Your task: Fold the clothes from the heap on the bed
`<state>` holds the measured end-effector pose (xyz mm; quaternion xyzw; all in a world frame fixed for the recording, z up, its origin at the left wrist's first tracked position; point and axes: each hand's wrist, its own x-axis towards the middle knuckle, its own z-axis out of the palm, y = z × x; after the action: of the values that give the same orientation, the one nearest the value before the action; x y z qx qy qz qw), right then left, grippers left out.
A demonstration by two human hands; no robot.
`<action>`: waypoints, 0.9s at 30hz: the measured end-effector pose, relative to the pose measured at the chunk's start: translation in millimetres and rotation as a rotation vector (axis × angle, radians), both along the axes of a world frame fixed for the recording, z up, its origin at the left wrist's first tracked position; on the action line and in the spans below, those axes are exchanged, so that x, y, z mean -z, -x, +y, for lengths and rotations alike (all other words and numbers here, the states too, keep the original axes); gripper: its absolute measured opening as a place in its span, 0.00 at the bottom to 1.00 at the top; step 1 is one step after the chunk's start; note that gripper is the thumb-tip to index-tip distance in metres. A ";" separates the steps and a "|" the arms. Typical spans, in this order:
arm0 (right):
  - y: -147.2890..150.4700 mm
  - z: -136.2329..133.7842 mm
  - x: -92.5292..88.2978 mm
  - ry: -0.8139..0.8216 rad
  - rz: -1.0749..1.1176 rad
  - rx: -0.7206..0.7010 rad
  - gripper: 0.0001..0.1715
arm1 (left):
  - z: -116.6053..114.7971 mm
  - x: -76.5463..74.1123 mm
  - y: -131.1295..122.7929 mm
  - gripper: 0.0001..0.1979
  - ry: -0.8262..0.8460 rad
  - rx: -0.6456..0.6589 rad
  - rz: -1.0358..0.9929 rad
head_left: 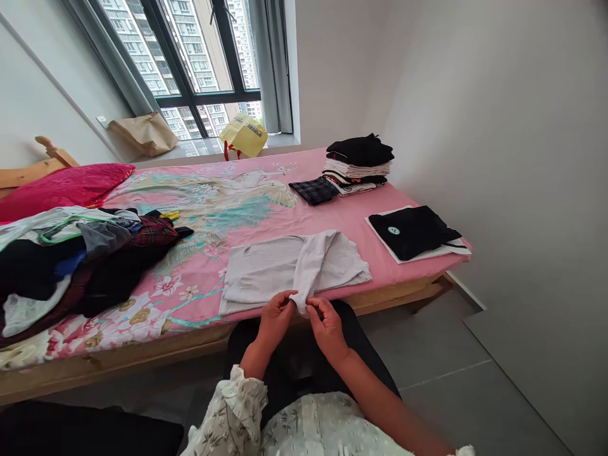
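A light grey long-sleeved shirt [266, 269] lies spread near the front edge of the bed, one sleeve [310, 263] laid across its body and pointing at me. The cuff of that sleeve hangs just past the bed's edge. My left hand [276, 320] pinches the cuff from the left side. On the cuff's right side, my right hand [327, 326] pinches it too, thumb against fingers. Both hands are close together above my lap.
A heap of mixed clothes [95, 259] covers the bed's left side, before a red pillow [66, 183]. Folded clothes [358, 164] are stacked at the back right. A black folded garment [413, 231] lies on a white one at right. Bags [244, 134] stand by the window.
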<state>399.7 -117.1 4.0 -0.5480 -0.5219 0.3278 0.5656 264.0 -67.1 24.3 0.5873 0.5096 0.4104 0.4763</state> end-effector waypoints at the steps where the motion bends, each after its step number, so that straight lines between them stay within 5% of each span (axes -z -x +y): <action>1: -3.1 2.1 -5.2 -0.006 0.022 0.011 0.14 | -1.1 -2.7 -2.4 0.17 -0.015 -0.006 -0.010; 7: -18.8 -2.1 -17.2 -0.079 -0.157 0.008 0.24 | -6.1 -8.4 -15.5 0.14 -0.055 0.004 -0.020; 9: -22.8 -2.8 -15.0 -0.067 -0.187 0.012 0.18 | -6.4 -10.0 -21.1 0.12 -0.065 0.014 -0.025; 14: -31.8 4.7 -9.1 0.133 0.275 -0.119 0.15 | -2.6 -2.6 -28.1 0.12 -0.088 0.036 -0.026; 18: -30.1 11.4 -4.8 0.216 0.466 -0.180 0.15 | -6.2 6.8 -26.1 0.14 -0.136 -0.110 0.003; 20: -27.1 12.5 -3.6 0.222 0.436 -0.152 0.16 | -13.6 3.9 -25.7 0.10 -0.205 -0.171 0.043; 24: -21.4 12.7 -6.6 0.213 0.281 -0.132 0.18 | -28.0 -10.0 -26.9 0.06 -0.433 -0.026 0.251; 27: -19.8 13.5 -12.6 0.204 0.236 -0.174 0.16 | -29.6 -12.8 -25.6 0.09 -0.441 -0.032 0.296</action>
<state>419.4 -103.5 16.6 -0.5130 -0.4612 0.4887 0.5342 289.6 -96.7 37.2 0.7224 0.4812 0.4288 0.2504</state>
